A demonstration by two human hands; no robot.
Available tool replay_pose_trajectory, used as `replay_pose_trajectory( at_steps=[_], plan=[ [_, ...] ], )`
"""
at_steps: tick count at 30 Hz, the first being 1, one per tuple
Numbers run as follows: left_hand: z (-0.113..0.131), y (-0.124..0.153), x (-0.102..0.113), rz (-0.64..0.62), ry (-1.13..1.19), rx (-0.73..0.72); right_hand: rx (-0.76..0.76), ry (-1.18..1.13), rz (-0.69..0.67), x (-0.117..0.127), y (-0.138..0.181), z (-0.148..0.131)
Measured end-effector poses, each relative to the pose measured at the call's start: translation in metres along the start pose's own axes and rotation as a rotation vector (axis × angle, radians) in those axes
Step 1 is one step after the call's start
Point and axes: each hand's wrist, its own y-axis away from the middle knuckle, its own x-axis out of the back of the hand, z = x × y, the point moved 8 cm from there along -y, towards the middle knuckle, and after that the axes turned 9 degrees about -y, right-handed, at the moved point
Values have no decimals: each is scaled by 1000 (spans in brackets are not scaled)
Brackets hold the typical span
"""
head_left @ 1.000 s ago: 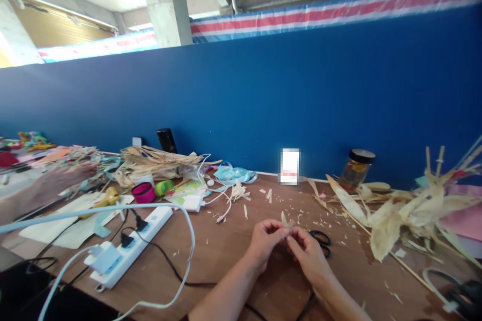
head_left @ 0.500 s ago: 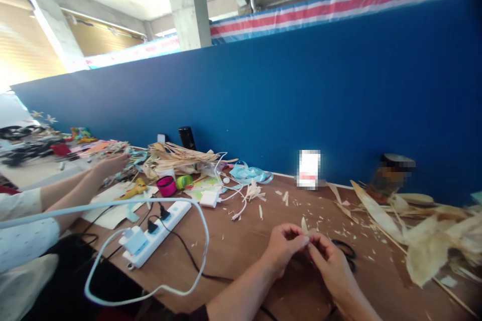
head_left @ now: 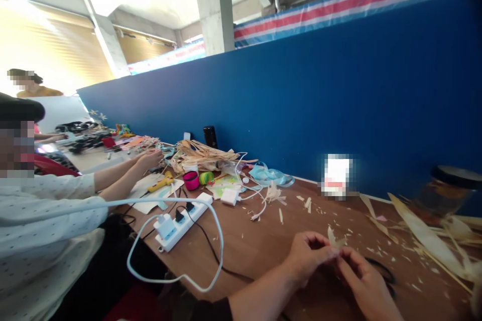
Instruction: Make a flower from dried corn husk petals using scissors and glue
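My left hand (head_left: 309, 257) and my right hand (head_left: 362, 275) meet fingertip to fingertip low over the brown table. Between their pinched fingers is a small pale strip of dried husk (head_left: 331, 235), its pointed end sticking up; the rest of it is hidden by the fingers. Just right of my right hand lie black looped handles (head_left: 384, 270), probably of scissors, partly covered by that hand. Small husk scraps (head_left: 371, 251) are scattered beyond and beside my hands.
Long husk leaves (head_left: 422, 230) and a dark-lidded jar (head_left: 446, 193) stand at the right. A white power strip (head_left: 188, 225) and looping white cable (head_left: 222, 256) lie left. A co-worker's arms (head_left: 124, 175) reach over the table near a yellow glue gun (head_left: 161, 181). A blue partition (head_left: 286, 100) rises behind.
The view has swung left, so everything sits further right in the picture and the co-worker shows more. Both my hands keep their pinch on the husk strip.
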Motion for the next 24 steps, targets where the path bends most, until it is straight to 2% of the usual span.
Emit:
replay_pose_trajectory(
  at_steps=[3, 6, 9, 12, 18, 24],
  plan=[
    [2, 0, -1, -24, 10, -8, 0, 51, 8, 3, 1, 0],
    [2, -3, 4, 10, 59, 3, 20, 116, 51, 11, 1, -3],
    [-4, -6, 11, 84, 110, 56, 59, 197, 165, 27, 1, -10],
    [-7, -8, 13, 102, 126, 80, 103, 317, 264, 40, 2, -19],
    [-7, -7, 11, 87, 78, 65, 128, 508, 243, 40, 0, -25],
    [-10, -8, 11, 79, 77, 52, 107, 566, 266, 46, -2, -25]
  ],
)
